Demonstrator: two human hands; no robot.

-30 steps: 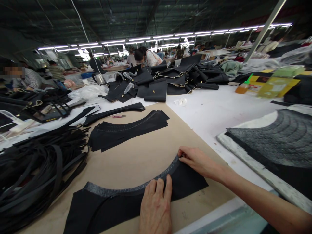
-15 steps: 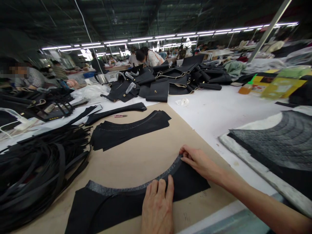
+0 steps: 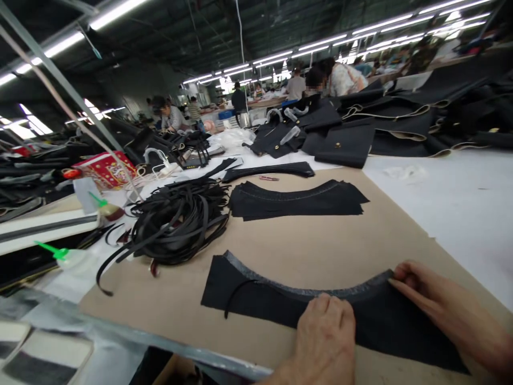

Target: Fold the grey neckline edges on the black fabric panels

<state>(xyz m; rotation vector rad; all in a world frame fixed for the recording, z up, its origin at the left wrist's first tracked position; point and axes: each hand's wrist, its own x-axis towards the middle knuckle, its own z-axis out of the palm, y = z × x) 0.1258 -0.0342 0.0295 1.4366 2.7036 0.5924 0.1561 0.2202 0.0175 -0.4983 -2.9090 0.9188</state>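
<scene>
A black fabric panel point(image 3: 272, 305) with a concave, grey-speckled upper edge lies on the brown board point(image 3: 256, 240). A narrow black strip point(image 3: 236, 293) follows that curve, its loose left end bending down across the panel. My left hand point(image 3: 328, 329) presses on the middle of the curve, fingers bent and bunched together over the strip. At the panel's upper right corner, my right hand point(image 3: 428, 291) pinches the edge between thumb and fingers; the strip's end there is hidden by the fingertips.
Behind the panel lies a stack of similar black pieces point(image 3: 296, 200). Small red snips point(image 3: 268, 178) lie beyond it. To the left are a heap of black strips point(image 3: 180, 219) and a green-tipped bottle point(image 3: 76, 259). Black bag parts point(image 3: 340, 133) are piled at the back, with people farther off.
The view has swung left, bringing the bottles and the table's left side into sight. My left hand's fingers have gone from stretched out to bent. My right hand still pinches the corner.
</scene>
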